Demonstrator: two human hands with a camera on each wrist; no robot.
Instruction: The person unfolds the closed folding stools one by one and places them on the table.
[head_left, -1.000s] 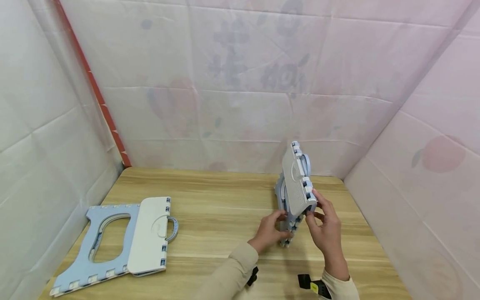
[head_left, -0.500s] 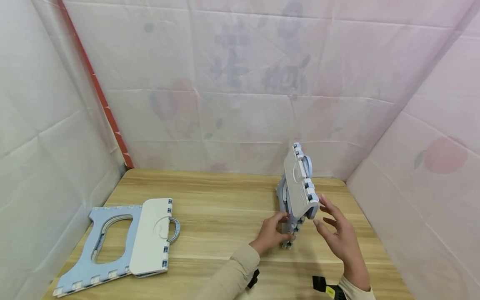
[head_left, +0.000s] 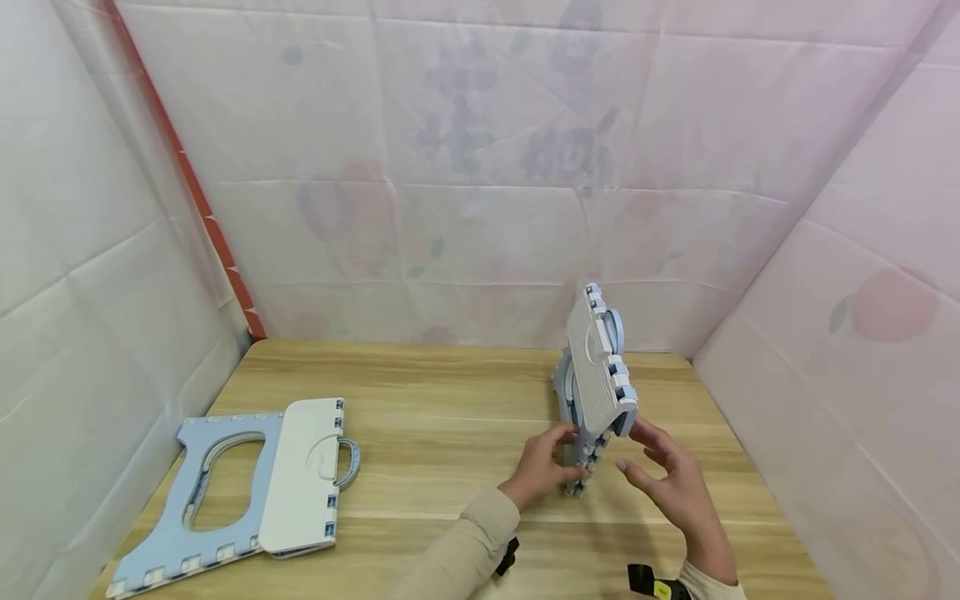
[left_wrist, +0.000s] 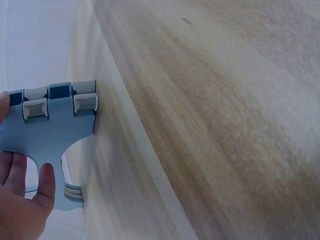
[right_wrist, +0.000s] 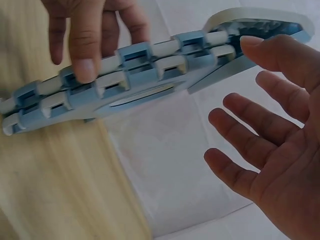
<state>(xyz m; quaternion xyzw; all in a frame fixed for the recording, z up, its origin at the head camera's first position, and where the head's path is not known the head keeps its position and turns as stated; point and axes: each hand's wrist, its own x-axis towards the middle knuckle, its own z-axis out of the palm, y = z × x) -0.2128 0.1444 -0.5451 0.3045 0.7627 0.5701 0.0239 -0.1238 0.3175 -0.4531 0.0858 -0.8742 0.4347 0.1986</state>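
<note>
A blue and white folding stool (head_left: 596, 367) stands on its edge at the right of the table in the head view, its white ribbed top panel (head_left: 591, 362) tilted up and its legs folded flat together. My left hand (head_left: 542, 468) grips the lower near edge of the legs; in the right wrist view its thumb (right_wrist: 84, 55) presses on the hinge row and its fingers lie behind. My right hand (head_left: 678, 487) is beside the panel's lower right corner, fingers spread and slightly bent, holding nothing. Whether its fingertips touch the panel I cannot tell.
A second folding stool (head_left: 225, 492), folded flat with a blue carry handle (head_left: 348, 462), lies at the table's left. The wooden table (head_left: 435, 533) is bounded by pale sheet walls (head_left: 480, 233) at the back and both sides.
My right hand has let go of the stool's panel corner, moved out to the right, then drawn a little nearer to it. My left hand and both stools have stayed nearly still.
</note>
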